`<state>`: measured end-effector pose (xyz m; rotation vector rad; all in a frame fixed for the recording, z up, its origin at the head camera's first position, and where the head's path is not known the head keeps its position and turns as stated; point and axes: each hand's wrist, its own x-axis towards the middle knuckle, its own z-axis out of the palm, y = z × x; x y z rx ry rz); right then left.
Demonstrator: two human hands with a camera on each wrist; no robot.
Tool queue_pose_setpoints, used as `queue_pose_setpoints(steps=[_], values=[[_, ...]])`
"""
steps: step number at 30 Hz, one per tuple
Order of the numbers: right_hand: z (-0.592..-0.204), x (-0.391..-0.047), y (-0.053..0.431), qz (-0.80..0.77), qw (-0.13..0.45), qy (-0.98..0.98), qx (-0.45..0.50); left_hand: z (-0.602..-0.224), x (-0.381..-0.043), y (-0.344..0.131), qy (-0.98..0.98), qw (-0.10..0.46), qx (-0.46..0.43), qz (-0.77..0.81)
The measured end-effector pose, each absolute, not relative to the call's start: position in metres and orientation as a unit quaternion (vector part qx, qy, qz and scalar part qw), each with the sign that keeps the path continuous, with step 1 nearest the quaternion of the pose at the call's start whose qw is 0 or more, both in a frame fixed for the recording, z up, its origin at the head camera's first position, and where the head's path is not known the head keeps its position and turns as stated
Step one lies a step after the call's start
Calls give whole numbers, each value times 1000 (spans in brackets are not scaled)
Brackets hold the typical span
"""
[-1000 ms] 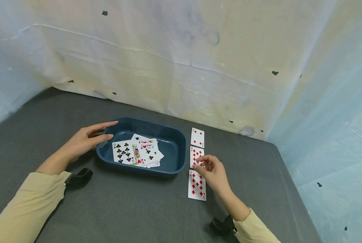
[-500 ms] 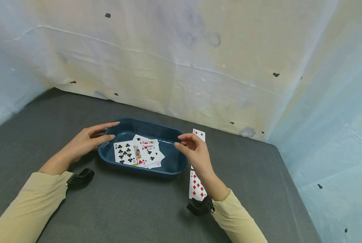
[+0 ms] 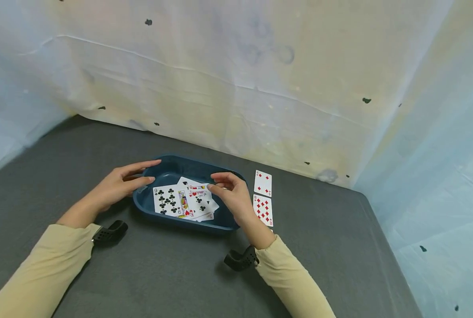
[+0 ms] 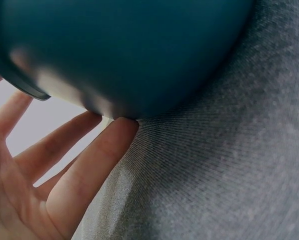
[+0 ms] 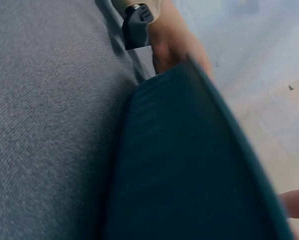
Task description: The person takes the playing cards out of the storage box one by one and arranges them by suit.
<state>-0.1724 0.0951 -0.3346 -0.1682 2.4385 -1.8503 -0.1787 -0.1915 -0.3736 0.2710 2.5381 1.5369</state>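
Observation:
A dark blue plastic tray [image 3: 173,225] stands on the grey cloth, with several playing cards [image 3: 169,201] lying face up inside. The nine of clubs is leftmost; a heart face card partly shows beside it. My left hand [image 3: 119,187] holds the tray's left end: the thumb reaches over the rim, and in the left wrist view fingers [image 4: 97,170] touch the outer wall. My right hand [image 3: 234,196] hovers over the tray's right half, thumb and index fingertips apart near the cards. The tray wall [image 5: 164,150] hides most of that hand in the right wrist view.
Right of the tray lie a four of diamonds [image 3: 263,183] and a ten of diamonds [image 3: 263,210] in a column. The right forearm covers nearly all of a card below them. A pale curtain [image 3: 228,79] hangs behind the table's far edge.
My right hand has moved left from beside the column of diamonds, over the tray's right rim, to above the cards inside. My left hand has stayed on the tray's left end.

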Motion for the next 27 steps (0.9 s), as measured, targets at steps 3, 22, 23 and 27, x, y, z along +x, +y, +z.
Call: queue_pose_setpoints(steps=[3,22,23,27], values=[[-339,-174,93,-592,43,803,-55,-373,-179,-191,847,81,93,517],[-348,-183,89,-379,174,902,-115,-373,-182,-188,850,80,90,512],[-349,-183,88,-352,171,912,-120,-374,-182,-188,850,80,90,513],[-350,-181,83,-268,159,943,-117,-374,-182,-188,849,81,90,514]])
